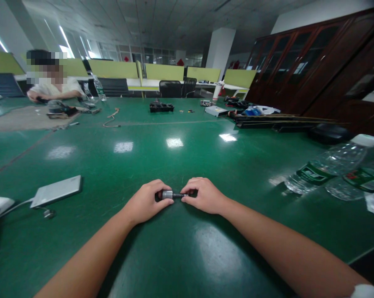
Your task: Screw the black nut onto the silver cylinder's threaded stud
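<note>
A small silver metal cylinder [167, 194] with a thin dark shaft [177, 195] lies level between my two hands, just over the green table [149, 153]. My left hand [148, 201] pinches the cylinder between thumb and fingers, covering its left end. From the other side, my right hand [205, 196] grips the shaft's far end with thumb and fingertips. Whether shaft and cylinder are one piece or two fitted together, I cannot tell.
To the left lie a white power bank [58, 191] with a cable and a small metal piece [49, 213]. Clear plastic bottles [329, 165] stand right. Farther back are a black tray [161, 107], long black bars [267, 121] and a seated person [55, 87].
</note>
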{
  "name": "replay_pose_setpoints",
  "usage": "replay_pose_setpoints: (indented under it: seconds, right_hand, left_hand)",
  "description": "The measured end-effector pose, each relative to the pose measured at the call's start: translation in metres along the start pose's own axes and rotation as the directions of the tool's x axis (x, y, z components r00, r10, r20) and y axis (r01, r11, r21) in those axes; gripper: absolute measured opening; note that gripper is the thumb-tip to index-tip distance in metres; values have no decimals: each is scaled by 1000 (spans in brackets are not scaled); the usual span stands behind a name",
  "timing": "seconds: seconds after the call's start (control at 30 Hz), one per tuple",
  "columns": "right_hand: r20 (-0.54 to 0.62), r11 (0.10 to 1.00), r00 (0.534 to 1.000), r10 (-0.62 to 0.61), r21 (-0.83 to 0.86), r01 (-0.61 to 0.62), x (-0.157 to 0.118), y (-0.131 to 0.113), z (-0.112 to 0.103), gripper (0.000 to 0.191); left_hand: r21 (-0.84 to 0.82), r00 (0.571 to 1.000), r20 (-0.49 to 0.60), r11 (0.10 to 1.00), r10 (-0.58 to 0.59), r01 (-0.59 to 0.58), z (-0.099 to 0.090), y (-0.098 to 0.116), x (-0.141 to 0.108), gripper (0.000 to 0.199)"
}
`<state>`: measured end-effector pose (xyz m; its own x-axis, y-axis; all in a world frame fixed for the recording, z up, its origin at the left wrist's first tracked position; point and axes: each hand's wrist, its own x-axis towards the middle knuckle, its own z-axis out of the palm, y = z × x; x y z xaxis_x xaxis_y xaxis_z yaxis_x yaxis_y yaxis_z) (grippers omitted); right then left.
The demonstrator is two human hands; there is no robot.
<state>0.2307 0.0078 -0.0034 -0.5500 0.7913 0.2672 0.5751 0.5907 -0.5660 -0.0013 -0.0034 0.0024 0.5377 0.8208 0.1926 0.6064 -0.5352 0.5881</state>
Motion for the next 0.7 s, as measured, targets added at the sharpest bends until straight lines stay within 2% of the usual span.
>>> replay_pose_setpoints:
  seconds: [0.2,0.43,0.7]
  right_hand:
    - [17,999,1000,7,-32,-7,0,3,-6,8]
    - [9,978,984,180,-104,-178,-2,12,-18,9]
    - [37,987,986,160,-40,-159,-3,9,-15,10]
  left_hand:
    - [1,1000,-2,1000,-7,7,0,0,0,21]
    - [0,999,-16,999,-44,44,-1,1,0,20]
    - [-17,998,-14,998,-54,54,-1,1,0,20]
